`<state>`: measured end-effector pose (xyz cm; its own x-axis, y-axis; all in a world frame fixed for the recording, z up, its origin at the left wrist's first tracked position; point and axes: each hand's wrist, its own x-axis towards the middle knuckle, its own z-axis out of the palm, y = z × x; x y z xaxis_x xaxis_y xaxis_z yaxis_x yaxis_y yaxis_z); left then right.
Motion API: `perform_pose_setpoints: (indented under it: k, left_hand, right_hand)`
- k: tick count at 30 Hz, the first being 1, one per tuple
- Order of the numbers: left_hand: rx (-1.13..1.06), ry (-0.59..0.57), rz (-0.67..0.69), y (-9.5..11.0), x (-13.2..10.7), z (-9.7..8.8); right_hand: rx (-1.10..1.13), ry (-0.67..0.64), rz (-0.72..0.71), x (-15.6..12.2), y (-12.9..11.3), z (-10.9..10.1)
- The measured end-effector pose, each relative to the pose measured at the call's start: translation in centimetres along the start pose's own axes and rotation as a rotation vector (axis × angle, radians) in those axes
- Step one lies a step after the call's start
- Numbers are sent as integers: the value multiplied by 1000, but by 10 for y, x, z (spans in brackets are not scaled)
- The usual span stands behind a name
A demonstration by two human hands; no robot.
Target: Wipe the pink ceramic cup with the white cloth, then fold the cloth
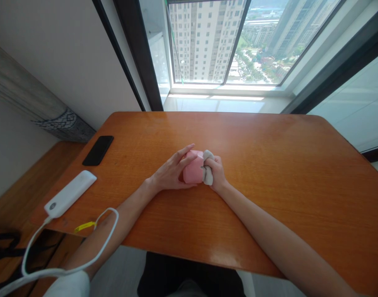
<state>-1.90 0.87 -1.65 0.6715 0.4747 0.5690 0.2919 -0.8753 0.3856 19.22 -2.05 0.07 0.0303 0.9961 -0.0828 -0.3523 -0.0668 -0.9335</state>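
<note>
A small pink box (194, 168) stands on the orange wooden table (269, 165) near its middle. My left hand (172, 171) grips the box from the left, fingers laid over its top and thumb at its lower front. My right hand (216, 171) is closed round a bunched grey-white cloth (207, 167), which presses against the box's right side.
A black phone (98, 150) lies at the table's far left. A white power bank (70, 199) lies nearer the left front corner, with a white cable (108, 231) looping off the edge. A large window runs behind the table.
</note>
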Motion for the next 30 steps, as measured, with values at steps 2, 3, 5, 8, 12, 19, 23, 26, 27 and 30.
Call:
perform_pose_setpoints:
  k: [2,3,5,8,12,19,23,26,27,30]
  left_hand:
    - [-3,23,-6,4,2,0]
    - [-19,37,-9,6,4,0]
    - [-72,71,-31,11,7,-1]
    - [-205,78,-169,18,11,-2]
    - [-452,23,-416,20,9,2]
    - [-456,40,-291,10,2,4]
    - [-224,10,-70,3,1,2]
    - [-144,4,-39,2,2,4]
    - [-132,6,-45,3,2,4]
    - [-114,19,-62,7,5,3]
  right_hand:
    - [-1,5,-3,1,0,0]
    - [-4,6,-7,1,-1,0]
    - [-12,8,-18,0,-1,0]
    - [-28,-2,-31,-2,-1,-1]
    - [-54,-36,-24,-7,-2,0]
    - [-47,-48,-8,-6,-1,-1]
    - [-2,-20,8,-2,-2,1]
    - [20,-6,15,0,-2,1]
    - [21,-4,15,1,-2,1]
    - [8,-2,5,1,-1,0]
